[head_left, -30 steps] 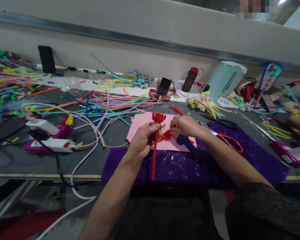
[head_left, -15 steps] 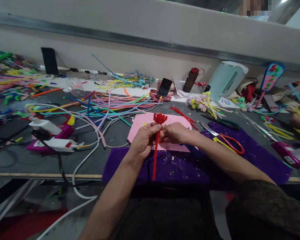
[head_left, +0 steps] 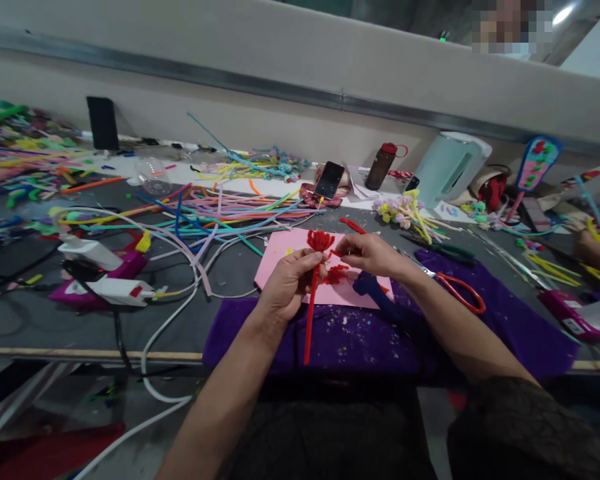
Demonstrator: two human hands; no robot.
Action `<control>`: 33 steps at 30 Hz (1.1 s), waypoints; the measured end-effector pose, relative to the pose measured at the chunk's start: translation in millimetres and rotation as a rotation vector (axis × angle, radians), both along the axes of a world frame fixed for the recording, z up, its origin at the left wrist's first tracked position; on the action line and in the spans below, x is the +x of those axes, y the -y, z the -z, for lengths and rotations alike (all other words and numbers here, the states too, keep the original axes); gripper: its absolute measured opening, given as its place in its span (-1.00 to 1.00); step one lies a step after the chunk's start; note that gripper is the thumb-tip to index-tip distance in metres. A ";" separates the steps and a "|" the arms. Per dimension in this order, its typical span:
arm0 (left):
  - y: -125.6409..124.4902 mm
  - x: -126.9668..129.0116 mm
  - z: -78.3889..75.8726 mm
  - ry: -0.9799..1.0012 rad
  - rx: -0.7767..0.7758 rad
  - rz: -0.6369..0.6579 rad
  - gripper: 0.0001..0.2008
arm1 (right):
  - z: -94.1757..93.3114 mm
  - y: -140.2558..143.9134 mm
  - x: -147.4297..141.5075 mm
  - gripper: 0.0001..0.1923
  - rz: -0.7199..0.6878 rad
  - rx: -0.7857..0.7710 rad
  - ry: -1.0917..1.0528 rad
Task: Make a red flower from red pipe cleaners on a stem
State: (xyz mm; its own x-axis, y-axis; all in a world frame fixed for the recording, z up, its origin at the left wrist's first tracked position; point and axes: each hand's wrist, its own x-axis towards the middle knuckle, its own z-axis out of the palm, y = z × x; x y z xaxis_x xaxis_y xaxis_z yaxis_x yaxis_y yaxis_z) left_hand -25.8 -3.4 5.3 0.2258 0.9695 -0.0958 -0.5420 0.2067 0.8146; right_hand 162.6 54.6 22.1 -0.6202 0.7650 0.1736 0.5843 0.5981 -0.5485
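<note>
Tuft (head_left: pixel 321 240) of red fuzzy loops sits upright at the centre of the frame, atop a long red stem (head_left: pixel 309 323); the left hand (head_left: pixel 291 279) pinches the stem just under the tuft, between thumb and fingers, and the rest of it slants down over the purple cloth (head_left: pixel 347 340) at the lower centre. Half a second ago the right hand (head_left: pixel 367 255) was up against the left fingertips; it has now drawn off toward the right of centre, leaving the left alone to support the tufted stem; its fingertips are closed and appear to grasp a short red piece (head_left: pixel 335 253), though whether that piece also joins the stem cannot be told. The gap between the hands uncovers loose red pieces (head_left: pixel 336 274) on the pink sheet (head_left: pixel 275 261) once more; so the supply, by my judgement, is not used up, and the work seems partway along; the red-handled scissors (head_left: pixel 463 293), right of centre, lie untouched, their blades now partly behind the right forearm.
</note>
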 end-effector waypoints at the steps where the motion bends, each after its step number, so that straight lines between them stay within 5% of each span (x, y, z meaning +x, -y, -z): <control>1: -0.2 -0.1 0.3 -0.001 0.003 0.007 -0.83 | 2.4 -1.1 2.9 -0.80 0.011 -0.061 -0.064; 7: -2.0 -0.2 2.6 -0.028 -0.005 0.006 -0.81 | 6.5 1.2 7.3 -0.82 0.068 -0.348 -0.326; 33: -1.1 3.2 4.3 -0.160 -0.061 0.065 -0.74 | -12.3 39.5 -12.2 -0.92 0.008 -0.228 -0.423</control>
